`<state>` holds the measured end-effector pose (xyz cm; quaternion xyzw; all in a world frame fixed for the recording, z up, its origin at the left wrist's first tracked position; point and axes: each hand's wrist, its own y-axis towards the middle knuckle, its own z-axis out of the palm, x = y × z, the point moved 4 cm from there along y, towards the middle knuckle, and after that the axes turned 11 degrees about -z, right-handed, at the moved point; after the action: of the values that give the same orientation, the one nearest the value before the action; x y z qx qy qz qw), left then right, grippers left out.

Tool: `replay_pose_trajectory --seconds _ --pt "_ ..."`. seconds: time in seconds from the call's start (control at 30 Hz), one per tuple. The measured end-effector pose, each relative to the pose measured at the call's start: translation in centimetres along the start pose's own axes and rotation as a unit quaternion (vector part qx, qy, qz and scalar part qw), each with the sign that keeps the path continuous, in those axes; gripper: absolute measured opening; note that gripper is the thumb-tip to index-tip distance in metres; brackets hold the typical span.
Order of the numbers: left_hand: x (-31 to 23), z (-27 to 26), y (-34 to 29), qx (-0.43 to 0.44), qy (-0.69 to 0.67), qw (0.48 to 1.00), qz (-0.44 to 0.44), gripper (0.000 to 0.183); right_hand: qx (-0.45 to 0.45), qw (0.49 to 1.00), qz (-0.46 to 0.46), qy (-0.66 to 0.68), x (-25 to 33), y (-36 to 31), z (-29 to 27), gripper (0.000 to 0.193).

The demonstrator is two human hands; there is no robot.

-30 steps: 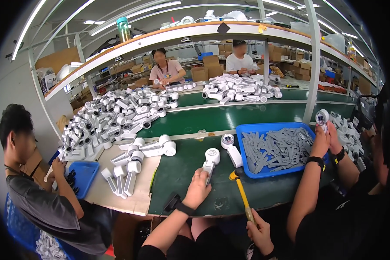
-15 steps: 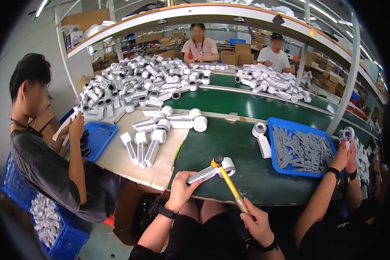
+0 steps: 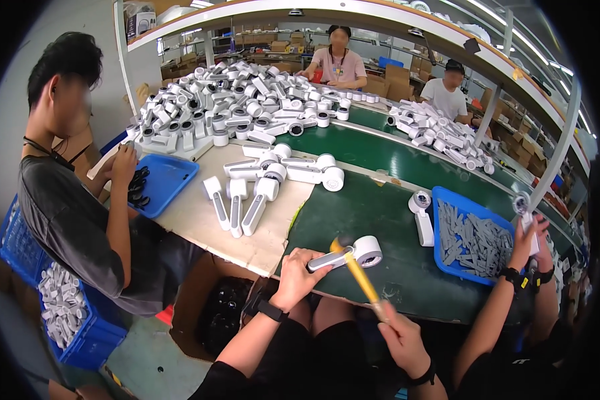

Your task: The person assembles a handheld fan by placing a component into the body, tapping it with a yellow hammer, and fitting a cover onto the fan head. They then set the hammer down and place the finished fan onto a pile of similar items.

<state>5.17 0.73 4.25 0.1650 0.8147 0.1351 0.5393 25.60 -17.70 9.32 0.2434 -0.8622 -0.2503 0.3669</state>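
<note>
the white device (image 3: 365, 251) extends rightward from the left hand (image 3: 298, 277) gripping it.

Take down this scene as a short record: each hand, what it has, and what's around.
Left hand: holding a white-and-gray device by its handle
Right hand: gripping a yellow-handled hammer
Contact: hammer overlaps the device in view; blurred, so touch is unclear
To the right: loose white device, beside a blue tray of gray strips
To the left: similar devices on a beige board
</note>
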Motion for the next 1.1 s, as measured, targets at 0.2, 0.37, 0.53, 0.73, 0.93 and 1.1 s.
replay_pose_trajectory --seconds 0.2,0.37,0.53,0.73,0.93,1.1 --pt "0.9 0.2 -0.3 0.028 0.024 0.998 -0.047 0.028 0.012 0.991 0.117 0.06 0.6 -0.3 0.3 0.046" --pt "0.6 -1.3 -1.0 -0.011 0.073 0.997 0.003 0.031 0.056 0.98 0.172 0.082 -0.6 -0.2 0.8 0.047" --pt "1.7 -2.0 -1.6 -0.008 0.084 0.996 -0.034 0.029 0.068 0.974 0.194 0.1 0.4 0.7 0.3 0.05" --pt "2.0 -1.6 -1.6 -0.03 0.082 0.996 -0.015 0.027 0.103 0.979 0.144 0.098 1.2 1.0 1.2 0.049" --pt "1.8 -1.8 -1.8 -0.034 0.081 0.996 -0.012 0.026 -0.009 0.984 0.141 0.108 2.2 0.6 0.2 0.05" --pt "1.7 -1.8 -2.0 -0.027 0.081 0.996 -0.03 0.027 0.117 0.989 0.075 0.045 1.7 1.6 0.9 0.049"
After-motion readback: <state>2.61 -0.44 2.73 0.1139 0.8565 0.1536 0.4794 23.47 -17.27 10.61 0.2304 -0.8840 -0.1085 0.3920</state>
